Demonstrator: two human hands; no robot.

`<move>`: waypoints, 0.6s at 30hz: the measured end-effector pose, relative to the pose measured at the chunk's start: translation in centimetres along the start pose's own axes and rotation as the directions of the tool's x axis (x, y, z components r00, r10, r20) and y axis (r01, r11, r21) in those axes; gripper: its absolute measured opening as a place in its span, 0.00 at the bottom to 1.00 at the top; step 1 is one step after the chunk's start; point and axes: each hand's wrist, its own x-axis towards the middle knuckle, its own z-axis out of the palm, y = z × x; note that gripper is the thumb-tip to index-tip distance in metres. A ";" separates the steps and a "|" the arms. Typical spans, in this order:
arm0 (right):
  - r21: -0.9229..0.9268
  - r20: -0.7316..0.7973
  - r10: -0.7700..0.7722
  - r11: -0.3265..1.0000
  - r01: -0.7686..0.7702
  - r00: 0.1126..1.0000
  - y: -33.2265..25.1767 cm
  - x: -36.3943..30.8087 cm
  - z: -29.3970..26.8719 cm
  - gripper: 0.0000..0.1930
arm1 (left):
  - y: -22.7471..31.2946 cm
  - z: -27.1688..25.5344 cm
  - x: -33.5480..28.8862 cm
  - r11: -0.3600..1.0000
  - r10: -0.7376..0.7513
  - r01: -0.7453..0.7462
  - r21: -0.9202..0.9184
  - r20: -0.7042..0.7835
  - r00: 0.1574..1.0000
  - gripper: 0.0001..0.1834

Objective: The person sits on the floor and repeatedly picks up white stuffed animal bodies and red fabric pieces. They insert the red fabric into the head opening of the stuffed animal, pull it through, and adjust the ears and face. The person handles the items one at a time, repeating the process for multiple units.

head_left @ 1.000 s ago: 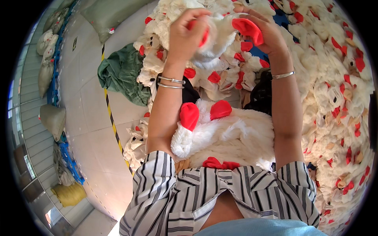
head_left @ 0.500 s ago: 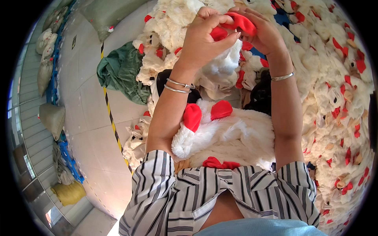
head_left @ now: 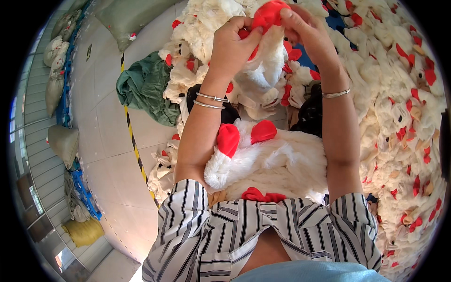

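Both my hands are raised at the top of the view, at a white plush skin [head_left: 263, 70] with a red fabric part [head_left: 269, 13]. My left hand [head_left: 235, 42] pinches the red fabric between thumb and fingers. At its right side my right hand [head_left: 303, 30] grips the same red part, its thumb laid on top; some of its fingers are hidden. The white fur hangs below the hands. Across my lap lies another white plush skin [head_left: 277, 157] with two red padded pieces [head_left: 229, 140] at its left end. A further red piece [head_left: 263, 194] shows near my waist.
A large heap of white plush skins with red parts [head_left: 394, 131] fills the right side. More skins [head_left: 202, 28] lie ahead. A green cloth sack [head_left: 145, 87] sits on the tiled floor [head_left: 101, 127] beside black-and-yellow tape [head_left: 133, 145]. Stuffed sacks [head_left: 63, 145] line the left wall.
My left hand has shifted slightly down and left. The red fabric between my hands has been raised and spread into a more upright shape, with my right thumb now over it.
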 end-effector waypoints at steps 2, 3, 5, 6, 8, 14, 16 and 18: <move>0.011 -0.037 -0.172 0.985 0.173 0.984 -0.7 0.1 0.7 0.09 | 0.3 -0.1 -0.1 1.000 -0.009 0.010 -0.012 0.020 1.000 0.11; 0.029 -0.035 -0.175 0.984 0.176 0.984 -1.1 -0.1 0.9 0.09 | 0.5 -0.2 -0.1 1.000 -0.014 0.014 -0.018 0.029 0.999 0.11; -0.081 -0.028 -0.177 0.981 0.175 0.984 -0.9 -0.2 1.1 0.12 | 0.8 -0.2 -0.2 0.999 -0.029 0.030 -0.017 0.046 0.999 0.11; -0.207 -0.022 -0.177 0.964 0.169 0.984 0.3 -0.1 1.1 0.15 | 1.0 -0.2 -0.2 0.999 -0.037 0.038 -0.014 0.054 0.998 0.11; -0.367 -0.005 -0.154 0.919 0.142 0.988 1.5 0.2 0.5 0.17 | 0.9 -0.5 -0.2 1.000 -0.025 0.025 0.000 0.039 0.999 0.12; -0.450 0.019 -0.047 0.892 0.050 0.999 1.2 -0.2 0.6 0.13 | 0.0 -0.6 -0.1 0.997 -0.008 0.011 -0.077 0.040 0.999 0.14; -0.366 0.052 -0.077 0.926 0.091 0.996 1.7 -0.2 0.9 0.12 | -0.1 -0.7 -0.1 0.993 -0.040 0.048 -0.106 0.074 0.996 0.14; -0.325 0.052 -0.074 0.942 0.087 0.996 2.1 0.0 0.5 0.12 | -0.3 -1.0 -0.1 0.981 -0.086 0.105 -0.162 0.118 0.989 0.15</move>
